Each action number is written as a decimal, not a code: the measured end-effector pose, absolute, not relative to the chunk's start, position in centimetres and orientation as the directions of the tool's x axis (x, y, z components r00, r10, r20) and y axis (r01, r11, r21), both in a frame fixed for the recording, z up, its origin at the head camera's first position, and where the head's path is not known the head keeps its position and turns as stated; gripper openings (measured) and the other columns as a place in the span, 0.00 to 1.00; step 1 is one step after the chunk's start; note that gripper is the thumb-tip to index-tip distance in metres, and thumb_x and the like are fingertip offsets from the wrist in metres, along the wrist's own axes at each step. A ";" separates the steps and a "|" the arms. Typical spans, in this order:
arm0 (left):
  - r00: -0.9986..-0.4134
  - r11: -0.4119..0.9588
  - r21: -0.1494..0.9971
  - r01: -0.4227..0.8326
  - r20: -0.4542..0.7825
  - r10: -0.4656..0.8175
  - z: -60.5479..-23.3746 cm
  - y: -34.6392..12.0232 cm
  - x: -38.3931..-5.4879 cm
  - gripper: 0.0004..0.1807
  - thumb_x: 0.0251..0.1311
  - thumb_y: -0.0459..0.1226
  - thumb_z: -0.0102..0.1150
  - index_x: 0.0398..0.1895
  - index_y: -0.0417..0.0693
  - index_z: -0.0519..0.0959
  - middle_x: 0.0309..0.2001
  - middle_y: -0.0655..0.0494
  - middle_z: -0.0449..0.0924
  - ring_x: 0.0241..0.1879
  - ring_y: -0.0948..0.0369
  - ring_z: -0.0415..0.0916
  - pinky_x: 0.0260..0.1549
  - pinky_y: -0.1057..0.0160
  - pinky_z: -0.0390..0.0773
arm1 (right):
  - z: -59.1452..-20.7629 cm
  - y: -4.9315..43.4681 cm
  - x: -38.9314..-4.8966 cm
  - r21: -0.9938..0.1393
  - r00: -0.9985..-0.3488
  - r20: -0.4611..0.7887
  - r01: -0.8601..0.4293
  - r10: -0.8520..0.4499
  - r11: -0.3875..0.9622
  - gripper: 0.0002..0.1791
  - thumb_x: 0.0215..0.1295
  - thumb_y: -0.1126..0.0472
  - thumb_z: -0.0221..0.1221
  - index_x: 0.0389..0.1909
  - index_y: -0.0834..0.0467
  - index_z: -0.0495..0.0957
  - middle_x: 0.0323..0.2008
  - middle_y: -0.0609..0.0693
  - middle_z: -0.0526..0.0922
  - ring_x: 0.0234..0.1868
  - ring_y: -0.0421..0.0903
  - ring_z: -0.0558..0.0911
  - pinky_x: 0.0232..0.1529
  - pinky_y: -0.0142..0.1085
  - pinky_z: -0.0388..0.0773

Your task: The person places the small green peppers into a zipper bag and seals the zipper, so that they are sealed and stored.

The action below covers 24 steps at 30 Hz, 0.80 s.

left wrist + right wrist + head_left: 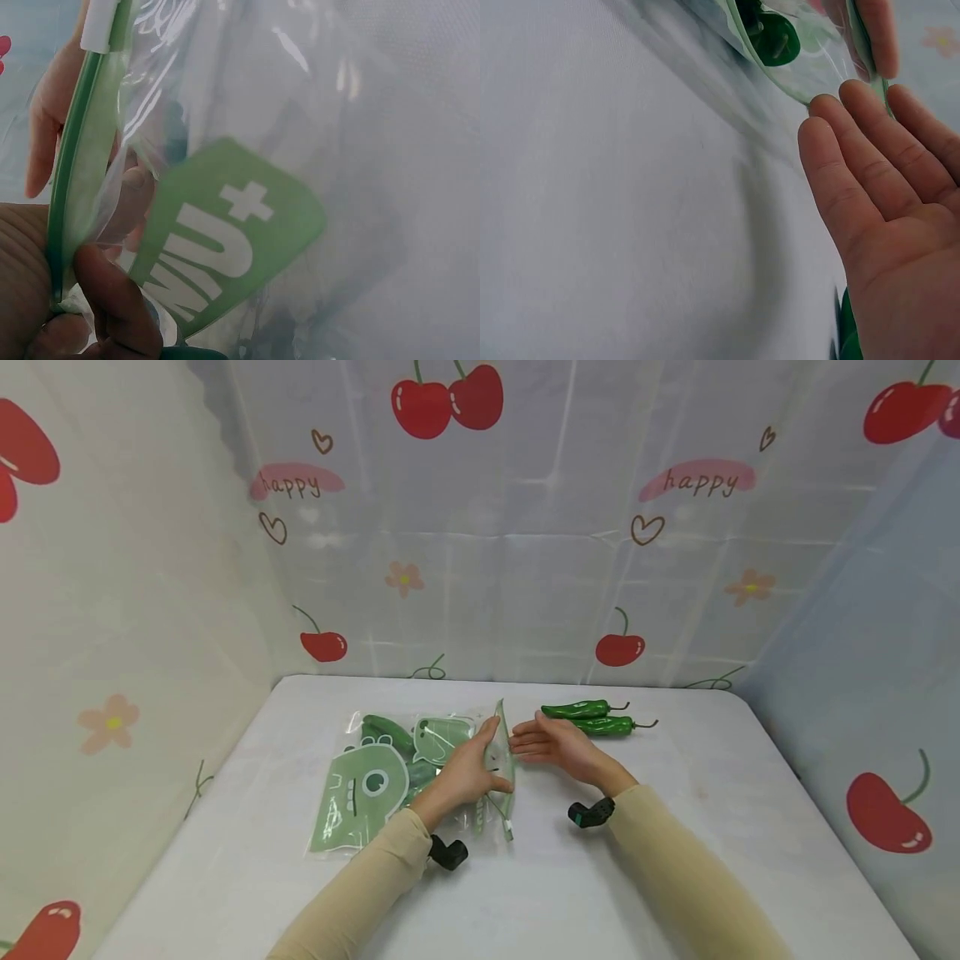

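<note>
A clear zip bag (pixel 337 806) with green cartoon-monster print lies on the table, its mouth facing right. Green vegetables (pixel 390 732) show through the plastic; one rounded green end (pixel 780 41) is visible through the mouth in the right wrist view. My left hand (pixel 463 772) grips the bag at its mouth, thumb and fingers spread apart along the edge, holding it parted. A white slider (pixel 97 26) sits on the green zip strip. My right hand (pixel 562 750) is just right of the mouth, fingers straight and together, palm showing in its wrist view, holding nothing.
Two green peppers, an upper one (pixel 576 709) and a lower one (pixel 606 727), lie side by side behind the right hand, stems pointing right. The white table (pixel 697 827) is surrounded by curtains (pixel 517 585) printed with cherries.
</note>
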<state>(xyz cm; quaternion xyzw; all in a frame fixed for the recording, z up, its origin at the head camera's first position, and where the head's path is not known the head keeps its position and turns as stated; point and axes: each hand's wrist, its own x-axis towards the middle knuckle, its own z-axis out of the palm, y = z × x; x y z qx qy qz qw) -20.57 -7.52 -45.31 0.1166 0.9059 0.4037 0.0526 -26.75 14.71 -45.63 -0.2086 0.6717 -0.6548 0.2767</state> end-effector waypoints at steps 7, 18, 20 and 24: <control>-0.971 0.662 0.731 0.163 -0.001 0.240 -45.6 -7.5 -20.7 0.65 0.46 0.40 0.84 0.84 0.55 0.50 0.83 0.52 0.49 0.81 0.50 0.53 0.77 0.49 0.61 | -44.9 17.5 -26.8 -0.994 -0.795 -0.062 -0.005 -0.603 0.109 0.34 0.83 0.47 0.46 0.68 0.75 0.66 0.63 0.71 0.78 0.65 0.66 0.79 0.68 0.60 0.73; -0.969 0.658 0.732 0.177 0.012 0.246 -46.0 -7.7 -20.8 0.66 0.44 0.39 0.84 0.84 0.55 0.50 0.83 0.51 0.49 0.81 0.50 0.52 0.78 0.50 0.60 | -44.4 21.6 -27.2 -0.978 -0.816 -0.065 -0.063 -0.574 0.200 0.27 0.83 0.54 0.48 0.68 0.72 0.68 0.65 0.74 0.75 0.64 0.64 0.80 0.65 0.54 0.78; -0.968 0.656 0.733 0.181 0.014 0.251 -46.0 -7.7 -20.8 0.66 0.45 0.39 0.84 0.84 0.54 0.50 0.83 0.51 0.49 0.81 0.49 0.52 0.78 0.50 0.60 | -44.3 22.3 -27.5 -0.976 -0.823 -0.062 -0.068 -0.564 0.207 0.28 0.82 0.54 0.50 0.68 0.73 0.68 0.65 0.75 0.74 0.64 0.63 0.80 0.64 0.51 0.80; -0.967 0.650 0.740 0.172 0.000 0.256 -45.8 -7.8 -20.9 0.66 0.46 0.39 0.84 0.85 0.55 0.49 0.84 0.52 0.48 0.81 0.49 0.51 0.78 0.49 0.59 | -43.9 23.7 -28.0 -0.962 -0.843 -0.058 -0.095 -0.535 0.255 0.28 0.79 0.54 0.55 0.68 0.72 0.70 0.64 0.73 0.77 0.63 0.59 0.82 0.61 0.45 0.83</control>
